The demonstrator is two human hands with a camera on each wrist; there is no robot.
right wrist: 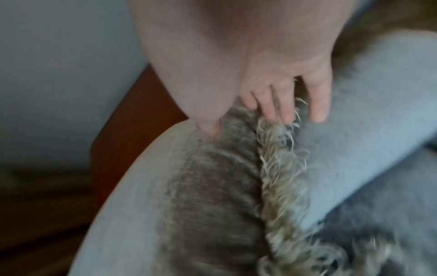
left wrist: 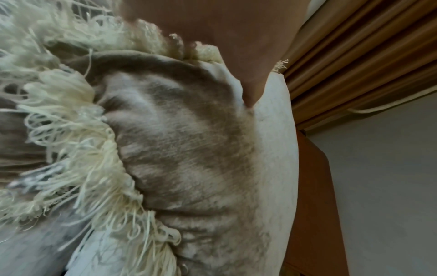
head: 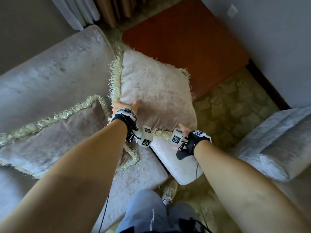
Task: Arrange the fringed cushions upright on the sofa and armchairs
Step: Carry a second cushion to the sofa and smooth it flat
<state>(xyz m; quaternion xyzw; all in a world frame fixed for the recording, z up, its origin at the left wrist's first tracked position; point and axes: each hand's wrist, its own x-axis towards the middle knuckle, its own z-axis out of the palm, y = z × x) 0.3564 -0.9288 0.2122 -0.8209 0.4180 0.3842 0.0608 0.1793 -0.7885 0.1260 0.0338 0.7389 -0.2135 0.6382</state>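
Observation:
A pale velvet cushion point(head: 156, 91) with a cream fringe stands tilted over the sofa's arm point(head: 173, 163). My left hand point(head: 126, 105) grips its lower left corner, thumb on the face and fingers behind the fringe. My right hand point(head: 185, 131) holds the bottom edge near the right corner. In the right wrist view, the right hand's thumb point(right wrist: 210, 128) presses the cushion point(right wrist: 212, 186) and the fingers point(right wrist: 283, 112) lie against the fringe. In the left wrist view, the left hand's thumb point(left wrist: 250, 89) dents the cushion point(left wrist: 189, 149). A second fringed cushion point(head: 58, 132) lies flat on the sofa seat.
The sofa point(head: 50, 73) runs along the left. An armchair point(head: 277, 140) stands at the right. A reddish-brown table point(head: 185, 39) fills the corner behind the held cushion. Curtains point(head: 109, 10) hang at the back. Patterned carpet point(head: 235, 106) lies between the seats.

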